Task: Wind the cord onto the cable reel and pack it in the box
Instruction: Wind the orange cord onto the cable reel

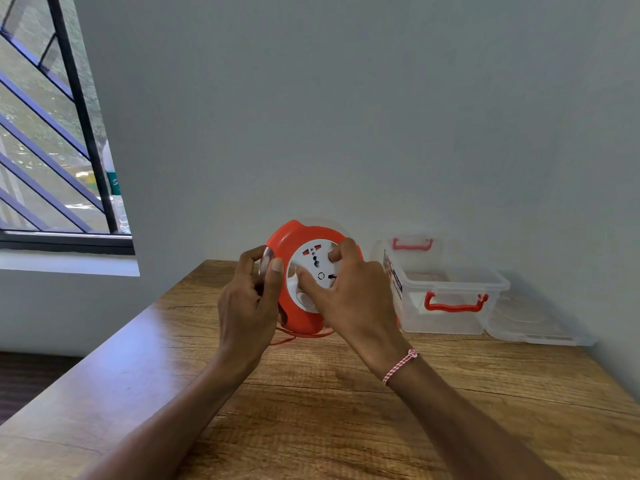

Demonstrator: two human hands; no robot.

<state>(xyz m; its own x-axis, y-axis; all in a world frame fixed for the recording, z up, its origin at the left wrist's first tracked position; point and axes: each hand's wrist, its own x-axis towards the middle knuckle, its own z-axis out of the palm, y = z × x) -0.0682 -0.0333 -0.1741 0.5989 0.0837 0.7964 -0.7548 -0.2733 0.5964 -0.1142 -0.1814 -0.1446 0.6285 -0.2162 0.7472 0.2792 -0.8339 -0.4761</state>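
Observation:
A round red cable reel (294, 242) with a white socket face is held upright above the wooden table (329, 410). My left hand (247, 303) grips its left edge. My right hand (349, 292) lies on the white socket face, fingers pressed against it. A thin red cord (287, 337) hangs from the reel's underside and loops down to the tabletop. To the right stands an open clear plastic box (446, 310) with red handles, close to the wall.
The box's clear lid (533, 323) lies flat on the table to the right of the box. A grey wall runs behind the table. A barred window (52, 133) is at the left. The table's left edge drops off to a dark floor.

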